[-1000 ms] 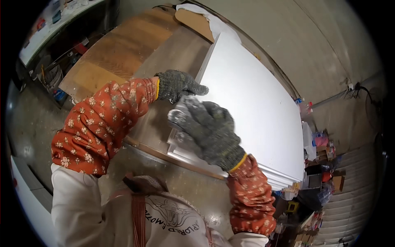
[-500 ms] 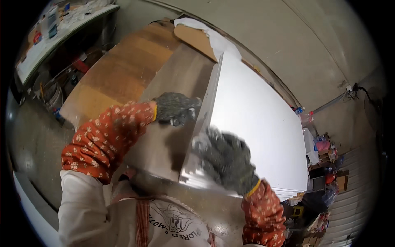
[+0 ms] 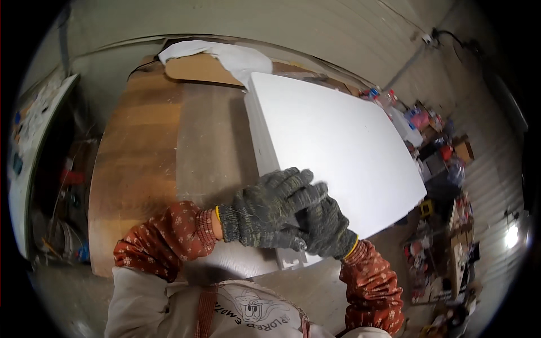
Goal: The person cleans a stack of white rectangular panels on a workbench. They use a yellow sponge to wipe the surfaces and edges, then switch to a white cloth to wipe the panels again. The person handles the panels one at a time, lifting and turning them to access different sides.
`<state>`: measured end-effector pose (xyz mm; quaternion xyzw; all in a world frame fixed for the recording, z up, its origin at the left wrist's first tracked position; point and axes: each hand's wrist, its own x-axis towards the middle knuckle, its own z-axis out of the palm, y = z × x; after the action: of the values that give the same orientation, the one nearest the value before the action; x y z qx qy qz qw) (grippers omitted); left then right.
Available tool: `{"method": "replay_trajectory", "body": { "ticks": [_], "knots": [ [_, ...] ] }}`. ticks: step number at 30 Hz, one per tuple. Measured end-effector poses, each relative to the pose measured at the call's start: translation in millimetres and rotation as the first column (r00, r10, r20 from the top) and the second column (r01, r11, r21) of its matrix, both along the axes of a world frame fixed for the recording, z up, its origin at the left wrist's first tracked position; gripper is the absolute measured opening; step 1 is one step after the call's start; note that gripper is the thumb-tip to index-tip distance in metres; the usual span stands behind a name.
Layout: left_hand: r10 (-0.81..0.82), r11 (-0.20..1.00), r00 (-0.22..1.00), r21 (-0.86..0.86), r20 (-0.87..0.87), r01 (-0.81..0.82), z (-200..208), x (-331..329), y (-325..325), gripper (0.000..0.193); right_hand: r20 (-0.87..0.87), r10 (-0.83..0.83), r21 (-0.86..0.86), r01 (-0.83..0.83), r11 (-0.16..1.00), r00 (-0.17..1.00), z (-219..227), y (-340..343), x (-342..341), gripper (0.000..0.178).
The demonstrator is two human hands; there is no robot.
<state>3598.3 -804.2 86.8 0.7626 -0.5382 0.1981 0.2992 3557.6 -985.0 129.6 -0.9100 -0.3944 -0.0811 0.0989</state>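
My two hands, in dark grey knitted gloves with yellow cuffs, meet over the near left edge of a stack of white panels [image 3: 344,152]. My left hand [image 3: 265,211] reaches in from the left, its fingers stretched across my right hand and its thumb side lower down, apart from them. My right hand [image 3: 327,228] lies against it from the right, with its fingertips hidden. Whether a small thing sits between the gloves I cannot make out. Beneath the hands, the stack rests on a brown wooden table [image 3: 141,146]. Red flowered sleeve covers show on both forearms.
A tan board [image 3: 197,69] with a white cloth [image 3: 251,59] partly over it lies at the table's far edge, by the wall. At left stands a cluttered bench [image 3: 48,129]. Boxes and bags [image 3: 442,152] crowd the floor at right.
My hands were apart, the left over the table and the right at the stack's edge; now they have come together and overlap. The view has turned, so the stack appears rotated.
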Motion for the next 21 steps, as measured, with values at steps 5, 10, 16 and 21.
{"method": "replay_trajectory", "body": {
  "ticks": [5,10,16,21],
  "knots": [
    [0.007,0.995,1.0,-0.102,0.011,-0.005,-13.5,2.2,4.4,0.09,-0.363,0.044,0.434,0.127,0.892,0.931,4.6,-19.5,-9.3,0.06],
    [0.125,0.977,0.989,0.161,0.084,-0.138,-9.4,-19.6,-7.1,0.08,-0.397,0.108,0.702,0.226,0.675,0.912,-30.0,-78.9,18.7,0.047],
    [0.093,0.975,0.996,0.201,0.014,-0.094,-16.0,-65.7,-24.4,0.059,-0.161,-0.551,0.698,0.489,0.523,0.819,-52.2,-94.0,30.1,0.029],
    [0.294,0.924,0.907,0.154,0.303,-0.351,-23.1,-6.5,-9.7,0.062,0.304,-0.591,0.279,0.523,0.805,0.747,-47.1,-85.7,16.1,0.027]
  ]
}}
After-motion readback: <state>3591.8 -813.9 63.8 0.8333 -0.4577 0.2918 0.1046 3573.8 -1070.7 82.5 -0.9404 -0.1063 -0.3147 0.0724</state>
